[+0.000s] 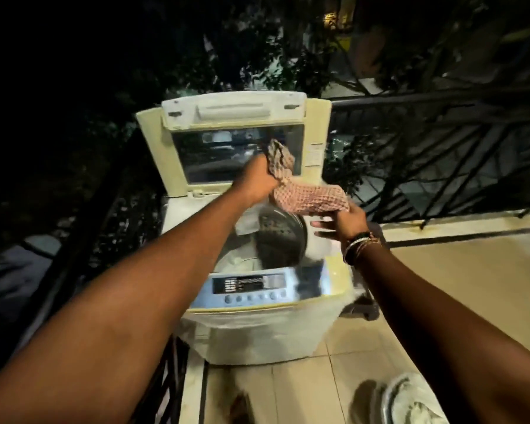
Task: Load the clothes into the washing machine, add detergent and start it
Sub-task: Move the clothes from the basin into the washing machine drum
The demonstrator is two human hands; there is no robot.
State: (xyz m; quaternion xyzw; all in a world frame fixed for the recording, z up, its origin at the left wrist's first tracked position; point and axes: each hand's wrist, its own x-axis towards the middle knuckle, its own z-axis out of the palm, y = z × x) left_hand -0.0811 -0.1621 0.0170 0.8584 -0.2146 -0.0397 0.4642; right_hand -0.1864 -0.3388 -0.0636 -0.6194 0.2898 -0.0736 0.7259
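Observation:
A cream top-loading washing machine (257, 328) stands on a balcony with its lid (236, 139) raised upright. Its steel drum (280, 237) is visible under the hands. My left hand (257, 180) grips one end of a red-and-white checked cloth (312, 198) above the drum opening. My right hand (346, 220) holds the cloth's other end from below, with some fingers spread. The cloth hangs between both hands over the tub. The control panel (251, 286) with buttons faces me at the front.
A dark metal railing (441, 154) runs behind and to the right of the machine, another railing (166, 377) at the left. Tiled floor (303, 393) lies in front. A pale container with white items (410, 402) sits at the bottom right. It is night beyond.

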